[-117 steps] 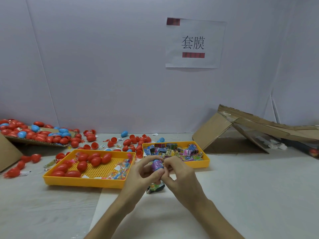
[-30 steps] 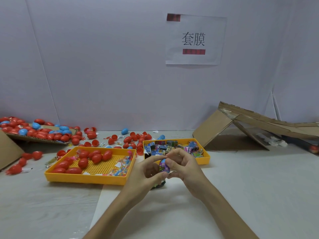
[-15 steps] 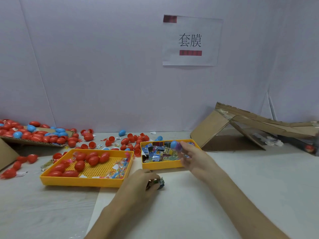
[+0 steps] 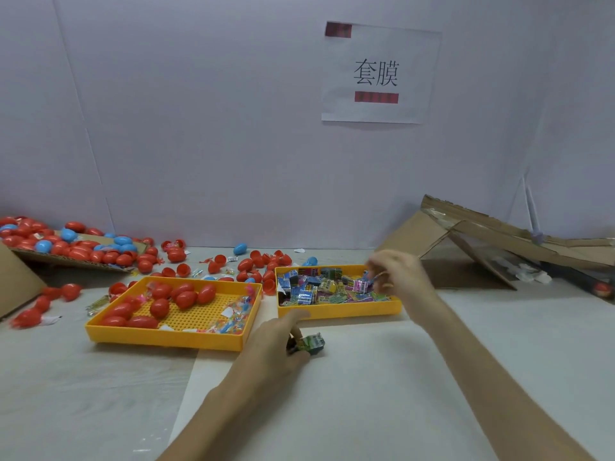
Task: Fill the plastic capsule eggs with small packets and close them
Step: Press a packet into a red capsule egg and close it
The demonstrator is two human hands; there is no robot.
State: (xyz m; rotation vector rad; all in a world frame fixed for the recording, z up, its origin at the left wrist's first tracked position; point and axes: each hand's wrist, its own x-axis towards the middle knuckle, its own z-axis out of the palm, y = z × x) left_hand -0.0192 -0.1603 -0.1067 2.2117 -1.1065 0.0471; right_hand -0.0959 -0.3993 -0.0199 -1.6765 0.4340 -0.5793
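My left hand (image 4: 276, 341) pinches a green packet (image 4: 311, 343) on the bench (image 4: 399, 377). My right hand (image 4: 397, 274) curls, blurred, over the packet tray (image 4: 339, 314), hold unclear. Red eggs (image 4: 186, 297) lie in the other tray (image 4: 166, 339). Rushing could scatter packets.

Right hand (image 4: 396, 274) is a blur over the packet tray (image 4: 339, 312), so there's no telling whether it pinches anything. Left hand (image 4: 276, 344) grips the green packet (image 4: 312, 342), covering its left side. Both forearms run off the bottom edge.
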